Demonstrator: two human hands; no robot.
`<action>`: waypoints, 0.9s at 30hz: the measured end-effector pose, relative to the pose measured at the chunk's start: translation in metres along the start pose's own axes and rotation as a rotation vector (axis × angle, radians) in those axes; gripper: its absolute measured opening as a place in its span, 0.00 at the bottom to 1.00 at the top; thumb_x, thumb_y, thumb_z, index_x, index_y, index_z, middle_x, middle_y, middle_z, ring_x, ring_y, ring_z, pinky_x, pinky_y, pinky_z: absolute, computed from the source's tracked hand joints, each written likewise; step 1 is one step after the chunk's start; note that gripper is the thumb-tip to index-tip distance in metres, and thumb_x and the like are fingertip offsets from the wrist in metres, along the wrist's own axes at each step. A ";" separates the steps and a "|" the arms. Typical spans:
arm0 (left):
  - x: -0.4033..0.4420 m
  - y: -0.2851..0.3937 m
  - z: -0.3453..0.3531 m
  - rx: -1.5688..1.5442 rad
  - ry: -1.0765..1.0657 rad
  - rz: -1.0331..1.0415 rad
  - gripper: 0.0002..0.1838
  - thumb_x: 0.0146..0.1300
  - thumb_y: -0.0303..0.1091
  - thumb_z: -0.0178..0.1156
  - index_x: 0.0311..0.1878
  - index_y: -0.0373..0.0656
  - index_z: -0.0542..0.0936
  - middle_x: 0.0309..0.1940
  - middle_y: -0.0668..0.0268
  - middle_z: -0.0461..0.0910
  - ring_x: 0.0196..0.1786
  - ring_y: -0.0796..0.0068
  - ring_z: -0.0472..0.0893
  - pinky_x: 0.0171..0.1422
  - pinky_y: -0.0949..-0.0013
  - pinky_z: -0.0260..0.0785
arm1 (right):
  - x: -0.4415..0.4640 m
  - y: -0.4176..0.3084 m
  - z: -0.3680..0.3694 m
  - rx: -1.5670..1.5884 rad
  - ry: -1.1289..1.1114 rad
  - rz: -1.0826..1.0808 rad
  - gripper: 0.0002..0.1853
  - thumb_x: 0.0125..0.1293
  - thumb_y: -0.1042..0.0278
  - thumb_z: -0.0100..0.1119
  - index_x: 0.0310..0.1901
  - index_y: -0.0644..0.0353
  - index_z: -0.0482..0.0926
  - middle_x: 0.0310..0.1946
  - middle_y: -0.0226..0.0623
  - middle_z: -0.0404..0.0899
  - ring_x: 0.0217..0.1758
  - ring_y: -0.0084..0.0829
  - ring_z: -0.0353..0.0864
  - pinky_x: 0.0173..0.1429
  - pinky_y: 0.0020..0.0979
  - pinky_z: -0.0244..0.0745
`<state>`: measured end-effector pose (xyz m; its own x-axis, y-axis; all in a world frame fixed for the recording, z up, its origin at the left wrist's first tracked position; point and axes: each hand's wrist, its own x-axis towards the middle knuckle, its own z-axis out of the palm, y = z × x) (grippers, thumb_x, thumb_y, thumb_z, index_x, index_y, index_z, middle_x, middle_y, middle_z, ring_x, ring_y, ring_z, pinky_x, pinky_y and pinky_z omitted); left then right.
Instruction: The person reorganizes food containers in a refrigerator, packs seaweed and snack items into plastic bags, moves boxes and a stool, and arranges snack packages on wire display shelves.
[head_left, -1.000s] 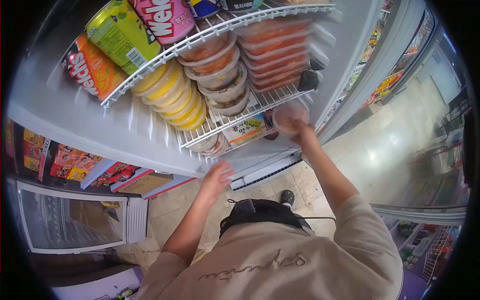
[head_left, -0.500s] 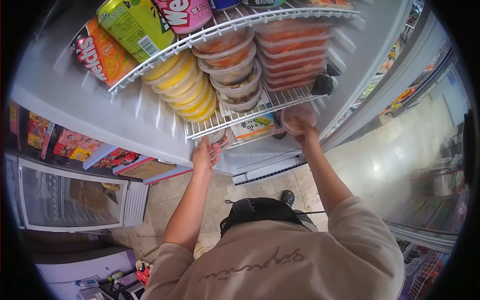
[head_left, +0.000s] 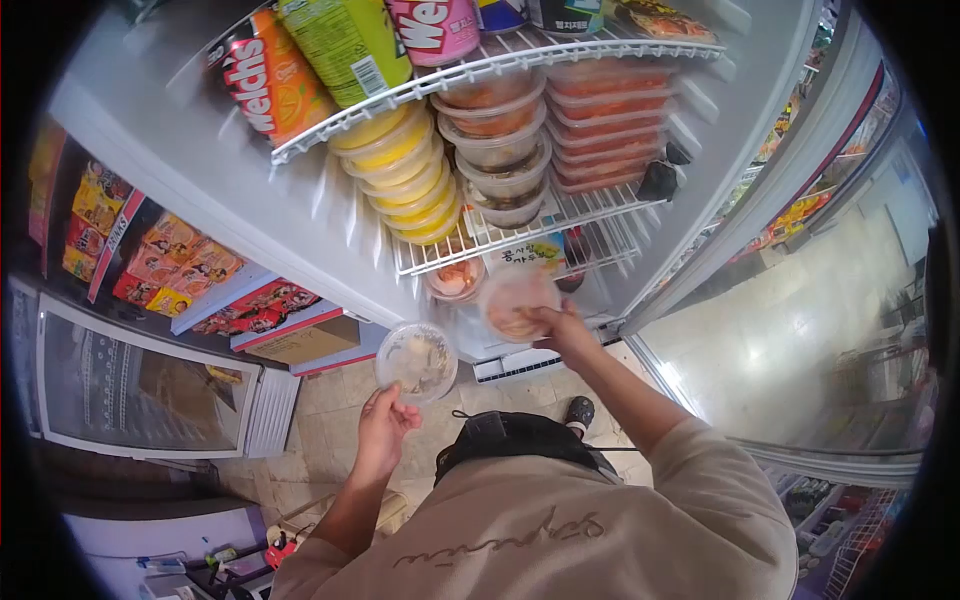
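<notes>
My left hand [head_left: 387, 425] is closed on the near edge of a round clear-lidded container [head_left: 417, 360] with pale contents, held outside the fridge over the floor. In front of the lowest shelf, my right hand [head_left: 562, 332] grips another round container [head_left: 518, 303], reddish inside and slightly blurred. Behind the two, a round tub of orange-red food [head_left: 456, 279] stands at the fridge's bottom left. A printed package with Korean lettering [head_left: 530, 255] lies behind the right-hand container, partly hidden by it and the wire shelf.
The wire shelf [head_left: 520, 236] carries stacks of yellow tubs [head_left: 405, 180], dark-filled tubs [head_left: 505, 180] and red-filled boxes [head_left: 612, 130]. Welch's cans [head_left: 270, 80] line the shelf above. The fridge's glass door [head_left: 800, 300] is on the right, packaged goods [head_left: 175, 260] on the left.
My left hand has drawn its container out of the fridge, down and toward me. My right hand has moved left with its container from the fridge's right side. My view has shifted slightly.
</notes>
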<state>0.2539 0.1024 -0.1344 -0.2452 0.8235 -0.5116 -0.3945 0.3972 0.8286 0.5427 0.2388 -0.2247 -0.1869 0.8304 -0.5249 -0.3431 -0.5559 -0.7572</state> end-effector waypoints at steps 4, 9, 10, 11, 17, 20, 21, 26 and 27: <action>-0.013 0.015 -0.028 0.037 -0.065 0.049 0.10 0.68 0.40 0.58 0.35 0.45 0.76 0.22 0.67 0.79 0.23 0.76 0.79 0.32 0.71 0.75 | 0.030 0.009 0.077 -0.010 0.032 -0.082 0.42 0.53 0.53 0.72 0.60 0.61 0.55 0.48 0.42 0.76 0.44 0.33 0.82 0.42 0.36 0.80; -0.022 0.022 -0.046 0.039 -0.088 0.060 0.10 0.68 0.40 0.58 0.36 0.45 0.75 0.22 0.67 0.79 0.23 0.76 0.79 0.31 0.72 0.75 | 0.093 0.025 0.119 -0.219 0.258 -0.202 0.40 0.52 0.50 0.73 0.57 0.67 0.63 0.49 0.48 0.74 0.42 0.34 0.82 0.39 0.36 0.81; -0.023 0.021 -0.050 0.038 -0.089 0.064 0.10 0.68 0.40 0.58 0.36 0.45 0.75 0.22 0.67 0.79 0.23 0.76 0.79 0.31 0.72 0.75 | 0.102 0.030 0.123 -0.265 0.284 -0.241 0.40 0.52 0.49 0.73 0.57 0.68 0.65 0.50 0.49 0.73 0.41 0.34 0.82 0.38 0.36 0.81; -0.023 0.018 -0.053 0.034 -0.094 0.055 0.10 0.68 0.40 0.58 0.36 0.45 0.76 0.22 0.67 0.79 0.23 0.76 0.79 0.31 0.72 0.75 | 0.109 0.035 0.127 -0.311 0.313 -0.278 0.40 0.52 0.48 0.73 0.56 0.69 0.66 0.50 0.50 0.73 0.41 0.34 0.82 0.37 0.36 0.81; -0.017 0.016 -0.053 0.060 -0.133 0.027 0.10 0.68 0.40 0.59 0.34 0.44 0.76 0.22 0.67 0.79 0.23 0.76 0.79 0.30 0.71 0.75 | 0.122 0.037 0.133 -0.637 0.565 -0.474 0.46 0.50 0.37 0.70 0.56 0.73 0.67 0.54 0.63 0.69 0.58 0.53 0.74 0.61 0.41 0.70; -0.005 0.014 -0.047 0.089 -0.152 0.030 0.11 0.68 0.40 0.60 0.32 0.45 0.75 0.23 0.66 0.79 0.23 0.75 0.80 0.30 0.72 0.75 | 0.055 0.029 0.124 -0.425 0.209 -0.261 0.45 0.54 0.37 0.67 0.62 0.67 0.65 0.58 0.53 0.68 0.56 0.44 0.75 0.56 0.40 0.75; 0.002 0.012 -0.043 0.107 -0.165 0.038 0.11 0.68 0.40 0.60 0.34 0.44 0.76 0.24 0.66 0.78 0.24 0.75 0.80 0.30 0.72 0.75 | 0.016 0.016 0.114 -0.358 -0.001 -0.136 0.45 0.57 0.37 0.66 0.65 0.65 0.63 0.59 0.48 0.68 0.55 0.40 0.76 0.54 0.40 0.76; 0.048 -0.010 0.002 0.263 -0.254 -0.018 0.12 0.68 0.40 0.59 0.39 0.41 0.75 0.27 0.64 0.79 0.25 0.74 0.79 0.31 0.71 0.74 | -0.059 0.027 0.059 -0.025 -0.474 0.084 0.39 0.63 0.50 0.65 0.68 0.57 0.57 0.52 0.39 0.74 0.48 0.32 0.79 0.49 0.36 0.79; 0.060 -0.017 0.014 0.326 -0.310 -0.046 0.12 0.68 0.41 0.59 0.39 0.40 0.75 0.28 0.63 0.79 0.26 0.73 0.80 0.32 0.72 0.74 | -0.057 0.031 0.047 -0.019 -0.456 0.077 0.39 0.63 0.50 0.65 0.68 0.57 0.57 0.52 0.39 0.74 0.48 0.32 0.79 0.49 0.36 0.79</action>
<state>0.2587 0.1508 -0.1760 0.0620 0.8647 -0.4984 -0.0868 0.5021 0.8604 0.4992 0.1766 -0.1997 -0.5986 0.7165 -0.3581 -0.2961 -0.6133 -0.7322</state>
